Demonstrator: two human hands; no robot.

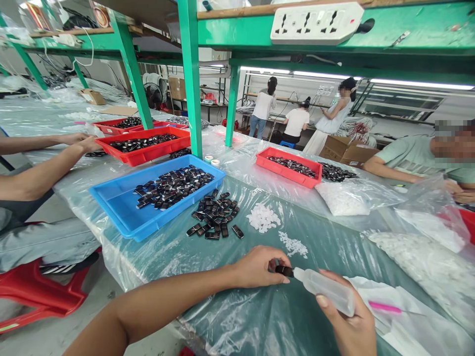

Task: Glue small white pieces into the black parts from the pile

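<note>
Hands (256, 267) (354, 319), black piece (284, 270) in left, bottle (328, 288) right

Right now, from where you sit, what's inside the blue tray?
The blue tray holds a loose heap of small black pieces, many with shiny faces. The uppermost ones cover whatever lies deeper in the heap, and the tray's floor beneath it, so those can't be seen.

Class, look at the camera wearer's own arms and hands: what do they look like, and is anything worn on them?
The left arm is bare past the elbow, with no sleeve, watch or bracelet in view. The left hand and right hand are ungloved, and no rings show. The right forearm is out of frame.
</note>
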